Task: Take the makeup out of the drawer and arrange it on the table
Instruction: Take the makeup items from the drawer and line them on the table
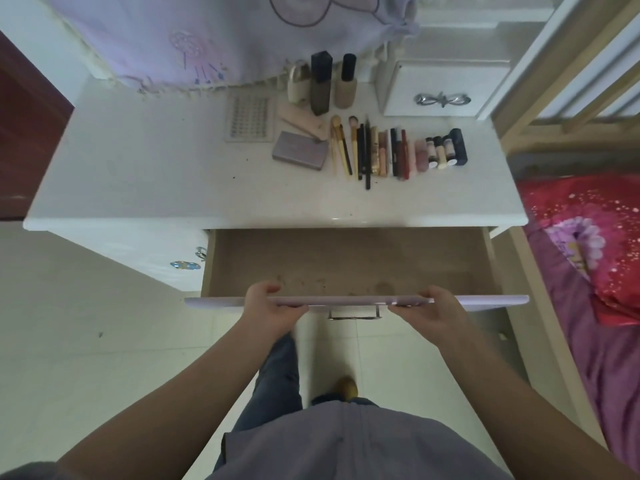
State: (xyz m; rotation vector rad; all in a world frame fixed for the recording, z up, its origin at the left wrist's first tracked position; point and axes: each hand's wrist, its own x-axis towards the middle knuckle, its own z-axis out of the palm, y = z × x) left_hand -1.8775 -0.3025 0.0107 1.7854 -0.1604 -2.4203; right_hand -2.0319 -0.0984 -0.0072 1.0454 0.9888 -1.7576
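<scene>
The drawer point(346, 261) stands pulled out below the white tabletop point(173, 174), and nothing shows on its brown bottom. My left hand point(268, 310) grips the drawer's front panel left of the metal handle point(353, 311). My right hand point(429, 311) grips the same panel right of it. On the tabletop the makeup lies in a row: brushes and pencils point(349, 147), lipsticks and tubes point(401, 154), small bottles point(445, 148). A grey palette point(300, 150), pink cases point(304, 121), two tall bottles point(332, 83) and a lash tray point(249, 114) sit further left and back.
A small white drawer box point(446, 88) with a bow handle stands at the table's back right. A lilac cloth point(225, 32) hangs behind the table. A bed with a red and purple cover point(588, 254) is close on the right. Pale floor tiles lie below.
</scene>
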